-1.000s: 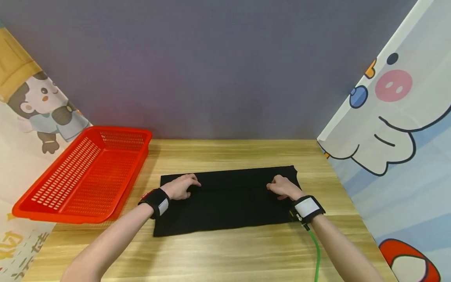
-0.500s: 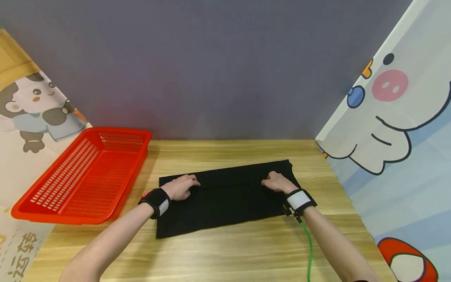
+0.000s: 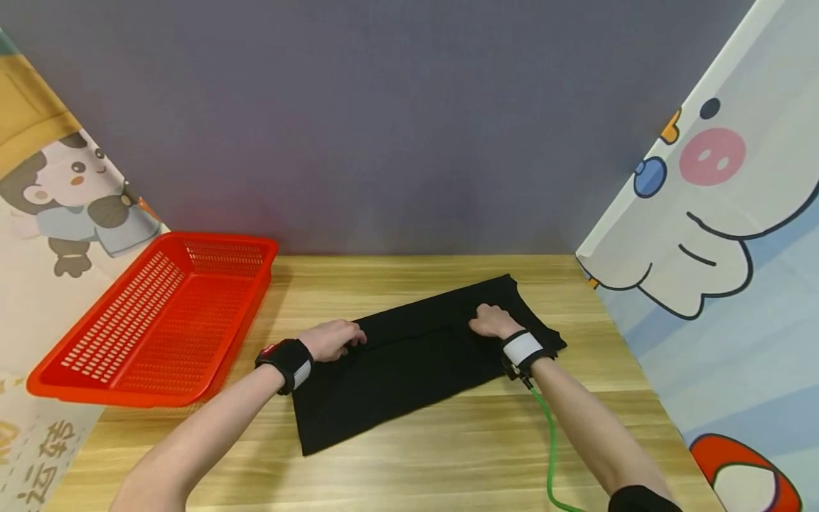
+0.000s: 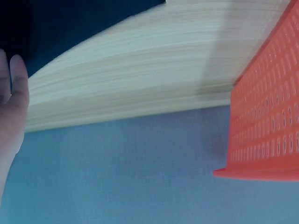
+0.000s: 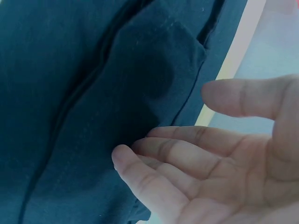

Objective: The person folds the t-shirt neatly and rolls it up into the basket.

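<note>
A black cloth piece [image 3: 397, 377], folded in layers, lies slanted on the wooden table, its right end farther back than its left. My left hand [image 3: 329, 340] rests at its left end; in the left wrist view the visible fingers [image 4: 19, 77] are fairly straight over the dark fabric. Near the right end, my right hand [image 3: 493, 322] touches the cloth from above. The right wrist view has the fingertips [image 5: 124, 156] against the fabric [image 5: 70, 163], loosely bent, with the thumb apart. Fold lines and overlapping layers show there.
A red perforated plastic basket [image 3: 185, 320] stands at the left of the wooden table [image 3: 422, 455]. A grey panel [image 3: 409, 128] rises at the back, with cartoon-printed sheets [image 3: 723, 242] at the sides. A green cable [image 3: 552, 441] trails from the right wristband.
The cloth has turned counterclockwise: its right end has moved back and its near left corner toward me. My right hand has moved left and slightly back; my left hand has barely shifted.
</note>
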Available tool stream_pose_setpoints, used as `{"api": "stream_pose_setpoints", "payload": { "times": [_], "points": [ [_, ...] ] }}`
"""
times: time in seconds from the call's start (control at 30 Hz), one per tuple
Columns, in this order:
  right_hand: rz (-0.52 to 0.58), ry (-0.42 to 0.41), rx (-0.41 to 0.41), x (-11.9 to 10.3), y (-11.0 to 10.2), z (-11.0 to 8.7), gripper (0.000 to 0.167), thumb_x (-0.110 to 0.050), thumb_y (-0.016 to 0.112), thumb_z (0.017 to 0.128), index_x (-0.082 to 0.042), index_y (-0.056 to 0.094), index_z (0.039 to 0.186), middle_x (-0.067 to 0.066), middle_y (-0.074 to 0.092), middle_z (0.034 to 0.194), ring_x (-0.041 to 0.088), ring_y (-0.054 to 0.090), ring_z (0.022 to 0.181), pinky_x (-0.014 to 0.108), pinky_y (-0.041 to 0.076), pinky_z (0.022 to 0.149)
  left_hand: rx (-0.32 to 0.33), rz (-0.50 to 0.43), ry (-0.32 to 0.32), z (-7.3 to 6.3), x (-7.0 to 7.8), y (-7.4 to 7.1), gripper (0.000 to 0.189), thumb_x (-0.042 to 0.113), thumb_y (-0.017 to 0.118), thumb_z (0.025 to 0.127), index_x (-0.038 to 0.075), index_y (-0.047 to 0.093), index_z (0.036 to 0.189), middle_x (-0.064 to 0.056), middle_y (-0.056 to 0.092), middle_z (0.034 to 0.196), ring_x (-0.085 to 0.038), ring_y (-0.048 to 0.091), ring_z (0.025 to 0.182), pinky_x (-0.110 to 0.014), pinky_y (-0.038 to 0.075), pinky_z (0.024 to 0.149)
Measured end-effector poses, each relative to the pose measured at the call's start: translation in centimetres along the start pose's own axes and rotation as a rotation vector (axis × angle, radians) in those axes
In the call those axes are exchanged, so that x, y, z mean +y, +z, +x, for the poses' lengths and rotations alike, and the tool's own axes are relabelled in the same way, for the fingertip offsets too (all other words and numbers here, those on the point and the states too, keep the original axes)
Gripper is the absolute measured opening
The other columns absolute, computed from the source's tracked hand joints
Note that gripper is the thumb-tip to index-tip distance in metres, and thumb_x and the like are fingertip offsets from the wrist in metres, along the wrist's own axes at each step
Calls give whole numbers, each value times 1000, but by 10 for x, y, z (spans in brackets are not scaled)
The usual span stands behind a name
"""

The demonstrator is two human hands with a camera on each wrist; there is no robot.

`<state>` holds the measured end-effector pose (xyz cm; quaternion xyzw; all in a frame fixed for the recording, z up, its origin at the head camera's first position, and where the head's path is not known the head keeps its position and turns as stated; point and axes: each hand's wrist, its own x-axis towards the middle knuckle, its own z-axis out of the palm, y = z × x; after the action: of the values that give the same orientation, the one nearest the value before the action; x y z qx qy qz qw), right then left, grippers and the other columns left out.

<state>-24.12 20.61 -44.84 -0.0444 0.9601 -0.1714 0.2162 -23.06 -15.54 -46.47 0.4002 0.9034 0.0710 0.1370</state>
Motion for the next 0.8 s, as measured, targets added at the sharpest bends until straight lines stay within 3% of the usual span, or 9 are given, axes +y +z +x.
{"api": "stream_pose_setpoints", "payload": {
  "times": [0.2,0.37,0.43,0.57,0.67,0.8],
  "points": [
    [-20,-7,19,-3,2,11,19,-15,43,96,-8,45,78,7,40,76,22,40,67,37,35,70,-43,-14,12,3,0,-3,27,2,76,85,8,70,110,-2,66,89,-17,63,87,-34,54,80],
    [-23,-12,29,-4,2,18,24,-13,44,95,-10,42,72,5,38,70,18,34,59,33,32,63,-10,-20,34,5,-1,-2,29,-9,68,84,8,74,105,-1,69,86,-11,61,78,-29,54,75],
    [-34,-19,32,-4,2,20,25,-13,44,95,-11,41,70,4,38,69,17,33,57,32,31,62,-2,9,58,5,-2,-1,34,-14,66,80,9,74,104,0,67,84,-10,59,75,-28,53,74],
    [-47,-18,25,-7,2,22,26,-13,45,96,-11,42,70,5,38,70,18,33,58,33,32,62,36,121,163,7,-4,3,28,-9,71,80,12,74,98,0,61,83,-13,59,79,-29,53,76],
    [-53,-3,24,-10,3,24,26,-14,45,97,-11,42,72,5,38,70,19,36,60,34,33,63,97,202,233,9,-6,5,22,-1,77,80,17,74,93,0,60,91,-17,58,86,-32,53,80],
    [-62,4,26,-13,5,26,28,-14,46,98,-11,42,70,5,38,68,19,37,59,33,33,61,136,242,257,8,-7,7,25,7,82,79,21,72,96,-1,60,105,-21,56,96,-39,52,86]
  ]
}}
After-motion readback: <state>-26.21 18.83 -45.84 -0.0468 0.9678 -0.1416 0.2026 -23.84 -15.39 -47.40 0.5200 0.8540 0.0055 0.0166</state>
